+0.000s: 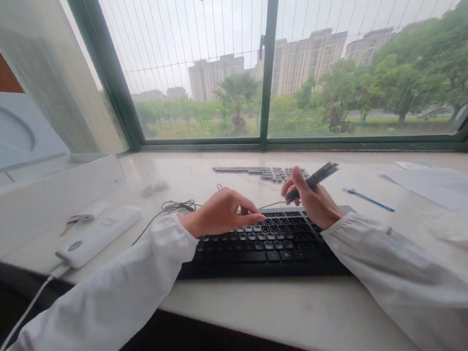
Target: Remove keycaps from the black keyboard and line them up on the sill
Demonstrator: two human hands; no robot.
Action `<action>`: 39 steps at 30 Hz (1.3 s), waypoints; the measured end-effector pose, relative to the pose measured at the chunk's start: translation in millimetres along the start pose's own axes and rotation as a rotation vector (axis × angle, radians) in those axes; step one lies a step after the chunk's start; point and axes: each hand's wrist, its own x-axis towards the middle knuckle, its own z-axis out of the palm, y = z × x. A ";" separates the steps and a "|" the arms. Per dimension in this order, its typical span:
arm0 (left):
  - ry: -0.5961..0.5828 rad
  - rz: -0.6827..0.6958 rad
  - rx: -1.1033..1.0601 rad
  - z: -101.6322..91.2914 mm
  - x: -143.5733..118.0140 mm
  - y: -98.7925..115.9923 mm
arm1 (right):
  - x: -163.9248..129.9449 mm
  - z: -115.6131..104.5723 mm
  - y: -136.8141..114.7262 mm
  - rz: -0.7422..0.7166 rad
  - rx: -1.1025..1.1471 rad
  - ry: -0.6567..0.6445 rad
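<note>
A black keyboard (242, 256) lies on the white sill. Many of its key positions show bare sockets without keycaps. My left hand (221, 211) hovers over the upper middle of the keyboard, thumb and index finger pinched together; anything between the tips is too small to make out. My right hand (317, 203), above the keyboard's right end, is closed round a dark, long, narrow tool (317, 178) with a split-looking far end; its exact kind is unclear. Behind the keyboard, loose keycaps (279, 173) lie in rows, partly hidden by the right hand.
A coiled black cable (179, 205) lies left of the keyboard. Further left are a white power strip (99, 235), a small white object (92, 211) and a white box (46, 202). At right lie a blue stick (371, 200) and white paper (446, 191). A green-framed window (201, 143) stands behind.
</note>
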 end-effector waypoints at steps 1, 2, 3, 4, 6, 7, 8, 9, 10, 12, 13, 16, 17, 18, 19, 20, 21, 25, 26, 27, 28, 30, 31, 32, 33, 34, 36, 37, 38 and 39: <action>0.061 -0.001 0.065 -0.9 -0.5 -2.7 | -0.6 2.3 0.0 0.031 0.043 -0.012; 0.117 -0.009 0.133 -2.0 -0.9 -6.2 | -1.3 4.4 -0.4 0.056 0.077 -0.027; 0.163 -0.019 0.197 -2.9 -1.1 -10.3 | -2.1 6.2 -1.2 0.077 0.108 -0.038; 0.191 -0.027 0.253 -3.4 -1.3 -14.4 | -2.9 8.0 -2.2 0.094 0.134 -0.046; 0.191 -0.028 0.339 -2.4 -1.3 -21.8 | -4.2 11.3 -3.9 0.116 0.176 -0.066; 0.173 -0.023 0.371 -1.1 -1.3 -24.8 | -4.6 13.0 -4.3 0.125 0.190 -0.082; 0.149 -0.017 0.395 0.5 -1.2 -27.0 | -4.8 14.6 -4.1 0.130 0.199 -0.100; 0.123 -0.010 0.412 2.2 -1.1 -28.7 | -4.8 16.1 -3.5 0.131 0.203 -0.119; 0.097 -0.006 0.422 3.7 -0.9 -29.9 | -4.5 17.4 -2.5 0.127 0.201 -0.135; 0.060 0.005 0.425 5.3 -0.6 -30.7 | -3.6 19.0 -0.5 0.108 0.188 -0.136; 0.049 0.014 0.419 5.2 -0.5 -30.4 | -3.2 19.3 -0.1 0.094 0.175 -0.117; 0.024 0.059 0.367 1.3 -0.5 -26.6 | -3.7 18.6 -3.4 0.026 0.141 -0.038; 0.002 0.082 0.336 -0.7 -0.6 -24.6 | -4.5 18.6 -6.1 -0.004 0.150 -0.032; -0.029 0.108 0.300 -2.7 -0.7 -22.4 | -5.7 19.0 -9.5 -0.031 0.175 -0.042; -0.063 0.134 0.263 -4.5 -0.8 -20.3 | -7.1 20.2 -13.3 -0.050 0.218 -0.063; -0.098 0.158 0.226 -6.0 -0.9 -18.5 | -8.6 22.1 -17.2 -0.065 0.276 -0.087; -0.126 0.180 0.190 -6.9 -1.0 -17.0 | -10.2 24.9 -21.2 -0.079 0.347 -0.102; -0.167 0.205 0.083 -5.9 -0.7 -15.4 | -16.4 41.0 -34.9 -0.107 0.678 -0.107; -0.169 0.195 0.063 -5.0 -0.5 -15.8 | -17.7 44.9 -37.4 -0.100 0.750 -0.113; -0.170 0.177 0.047 -4.0 -0.2 -16.2 | -19.0 48.3 -39.5 -0.088 0.808 -0.125; -0.174 0.152 0.033 -3.0 0.1 -16.8 | -20.1 51.1 -40.9 -0.075 0.850 -0.136; -0.184 0.088 0.008 -0.9 0.5 -18.0 | -21.6 54.9 -42.1 -0.047 0.899 -0.149; -0.189 0.052 -0.004 0.2 0.7 -18.7 | -22.1 56.2 -41.8 -0.029 0.914 -0.147; -0.194 0.016 -0.015 1.4 0.8 -19.3 | -22.3 57.3 -41.1 -0.009 0.930 -0.141; -0.199 -0.020 -0.028 2.5 0.9 -19.9 | -22.3 58.2 -40.0 0.013 0.948 -0.131; -0.204 -0.056 -0.042 3.5 1.0 -20.3 | -22.2 59.1 -38.8 0.036 0.969 -0.121; -0.215 -0.131 -0.077 5.0 1.2 -20.3 | -21.9 60.8 -36.4 0.080 1.014 -0.107; -0.223 -0.168 -0.101 5.4 1.3 -19.8 | -21.6 61.6 -35.5 0.099 1.033 -0.105; -0.229 -0.203 -0.131 5.5 1.5 -19.1 | -21.4 62.1 -34.8 0.117 1.049 -0.102; -0.235 -0.235 -0.163 5.5 1.8 -18.1 | -21.1 62.4 -34.5 0.132 1.062 -0.101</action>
